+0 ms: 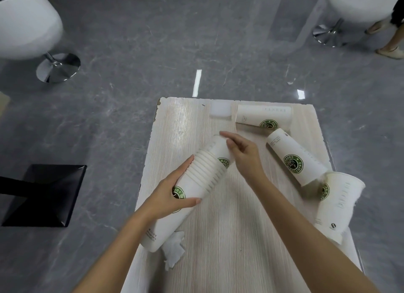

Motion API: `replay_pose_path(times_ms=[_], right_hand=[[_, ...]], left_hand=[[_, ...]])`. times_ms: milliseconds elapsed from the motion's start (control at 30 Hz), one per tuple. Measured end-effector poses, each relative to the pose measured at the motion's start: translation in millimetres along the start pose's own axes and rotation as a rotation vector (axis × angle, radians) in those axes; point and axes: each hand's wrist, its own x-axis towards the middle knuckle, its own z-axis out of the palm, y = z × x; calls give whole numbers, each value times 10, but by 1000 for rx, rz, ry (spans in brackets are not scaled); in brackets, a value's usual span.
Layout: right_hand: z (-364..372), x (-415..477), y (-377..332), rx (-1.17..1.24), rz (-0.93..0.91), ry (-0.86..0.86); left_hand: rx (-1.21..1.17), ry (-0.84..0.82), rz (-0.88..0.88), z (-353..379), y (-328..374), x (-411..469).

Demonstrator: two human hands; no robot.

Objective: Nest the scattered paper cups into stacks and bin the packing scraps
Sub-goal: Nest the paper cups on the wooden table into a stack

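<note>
A long stack of nested white paper cups [203, 172] with green logos lies tilted over the left part of the pale wooden table [229, 238]. My left hand [175, 192] grips the stack near its middle, thumb across the front. My right hand [242, 152] touches the top cup at the far end, fingers slightly bent. Three more cups lie on their sides: one at the far edge [263, 116], one to the right [295, 157], one with a torn rim at the right edge [336, 203]. A crumpled white scrap [173, 250] lies under the stack's near end.
A translucent plastic scrap [220, 111] lies at the table's far edge. On the grey floor stand a black table base [46, 194] on the left and white stools with chrome feet [58, 67]. A person's legs [391, 41] show at top right.
</note>
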Motion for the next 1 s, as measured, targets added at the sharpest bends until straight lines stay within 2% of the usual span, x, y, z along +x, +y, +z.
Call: replay_pose_path(times_ms=[200, 533, 733, 1000], right_hand=[[72, -235, -7, -27, 9, -62], [9, -458, -2, 18, 14, -51], [27, -562, -29, 145, 51, 18], [-24, -543, -23, 166, 71, 44]], left_hand=[[18, -8, -2, 79, 54, -2], [-1, -21, 12, 154, 78, -9], [-20, -56, 19, 190, 108, 19], [17, -66, 25, 260, 118, 97]])
